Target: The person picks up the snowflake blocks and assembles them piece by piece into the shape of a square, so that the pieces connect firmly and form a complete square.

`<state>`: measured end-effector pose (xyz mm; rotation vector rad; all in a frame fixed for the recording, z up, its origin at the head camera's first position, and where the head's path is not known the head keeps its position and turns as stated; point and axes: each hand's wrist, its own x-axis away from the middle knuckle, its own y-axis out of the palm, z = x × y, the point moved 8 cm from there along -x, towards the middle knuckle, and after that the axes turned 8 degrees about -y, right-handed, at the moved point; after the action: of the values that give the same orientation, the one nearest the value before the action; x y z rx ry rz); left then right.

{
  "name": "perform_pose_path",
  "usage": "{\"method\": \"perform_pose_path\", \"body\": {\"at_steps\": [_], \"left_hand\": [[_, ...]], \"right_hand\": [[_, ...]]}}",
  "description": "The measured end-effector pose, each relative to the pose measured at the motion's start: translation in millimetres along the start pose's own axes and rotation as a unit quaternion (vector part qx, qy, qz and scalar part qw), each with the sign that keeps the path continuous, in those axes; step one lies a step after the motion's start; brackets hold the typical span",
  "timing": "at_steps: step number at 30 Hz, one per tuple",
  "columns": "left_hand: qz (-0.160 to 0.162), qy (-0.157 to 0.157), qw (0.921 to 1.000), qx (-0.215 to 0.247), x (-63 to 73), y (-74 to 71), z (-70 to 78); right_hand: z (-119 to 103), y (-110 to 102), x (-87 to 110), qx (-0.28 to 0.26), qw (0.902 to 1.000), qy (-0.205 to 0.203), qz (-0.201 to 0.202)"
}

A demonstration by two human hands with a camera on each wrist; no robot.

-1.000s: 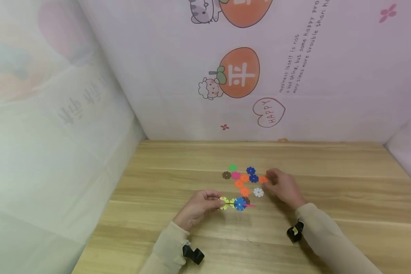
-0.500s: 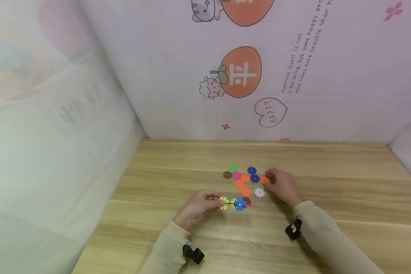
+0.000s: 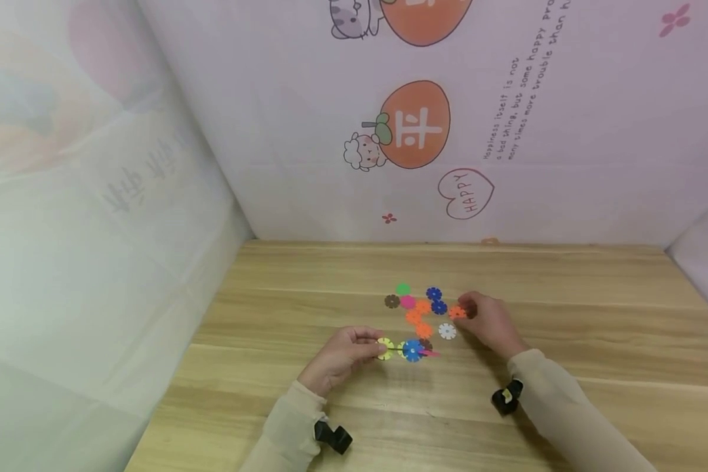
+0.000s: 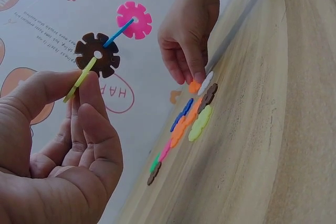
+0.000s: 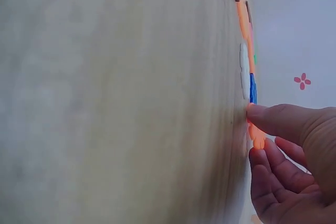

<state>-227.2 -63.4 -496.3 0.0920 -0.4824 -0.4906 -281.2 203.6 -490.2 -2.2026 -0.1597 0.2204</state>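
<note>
Between thumb and fingers, my left hand [image 3: 342,357] pinches a yellow notched disc [image 4: 80,81], one of those slotted plastic snowflake pieces. A chain of discs slots onto it: a brown disc [image 4: 108,62], a blue disc [image 3: 412,351] and a pink disc [image 4: 138,16], held up above the table. To the right, my right hand [image 3: 490,321] pinches an orange disc [image 3: 457,313] by its edge, low at the tabletop. In the right wrist view the thumb lies on one side of this orange disc [image 5: 257,136] and the fingers on the other.
Loose discs lie on the wooden table [image 3: 307,275] between the hands: a white one [image 3: 447,331], dark blue ones [image 3: 439,307], several orange ones [image 3: 423,330], a pink one [image 3: 408,302], a green one [image 3: 403,289] and a brown one [image 3: 392,301]. A printed cloth [image 3: 307,131] hangs behind.
The orange disc at my right fingers has shifted slightly right and toward me, and its face now shows more. My left hand holds its chain almost still.
</note>
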Motion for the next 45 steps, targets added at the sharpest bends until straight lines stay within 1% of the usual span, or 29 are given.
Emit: {"method": "perform_pose_path", "body": {"at_steps": [7,12,18,20,23,27,29,32,36,38,40,43,45], "left_hand": [[0.013,-0.014,0.9998,0.001,0.0,0.2,0.5],[0.012,-0.016,0.9998,0.001,0.4,1.0,0.6],[0.012,-0.013,0.9999,-0.003,2.7,2.4,1.8],[0.011,-0.01,0.9999,-0.003,2.5,2.5,1.6],[0.011,-0.012,0.9999,-0.003,1.3,1.9,0.3],[0.013,-0.013,0.9998,-0.001,0.9,1.2,0.1],[0.012,-0.012,0.9999,0.002,1.0,1.2,0.8],[0.011,-0.009,0.9999,0.007,1.1,1.2,1.7],[0.013,-0.012,0.9998,0.013,0.7,-0.4,0.8],[0.013,-0.015,0.9997,0.015,0.7,-1.1,-0.1],[0.011,-0.019,0.9996,0.018,1.1,-1.2,-0.5],[0.007,-0.017,0.9997,0.014,2.3,-0.8,0.5],[0.006,-0.014,0.9998,0.012,3.0,-0.6,1.9]], "right_hand": [[-1.4,-7.5,6.3,-0.018,0.9998,-0.005,0.005],[0.5,-9.8,12.2,-0.022,0.9995,-0.02,0.011],[5.6,-10.5,21.3,-0.049,0.9983,-0.026,0.018],[7.5,-11.3,25.0,-0.064,0.9976,-0.017,0.021],[12.5,-11.6,31.5,-0.097,0.995,0.014,0.02],[15.7,-13.5,41.5,-0.155,0.986,0.057,0.02],[14.2,-14.9,46.1,-0.184,0.9803,0.069,0.021],[9.6,-16.8,52.0,-0.214,0.9738,0.073,0.03],[-2.4,-16.0,58.6,-0.237,0.9693,0.052,0.04],[-10.7,-14.5,61.5,-0.245,0.968,0.029,0.045],[-20.1,-12.7,64.3,-0.259,0.9647,0.0,0.049],[-34.4,-12.3,68.3,-0.282,0.9563,-0.045,0.063],[-42.2,-12.5,70.9,-0.3,0.9496,-0.062,0.068]]}}
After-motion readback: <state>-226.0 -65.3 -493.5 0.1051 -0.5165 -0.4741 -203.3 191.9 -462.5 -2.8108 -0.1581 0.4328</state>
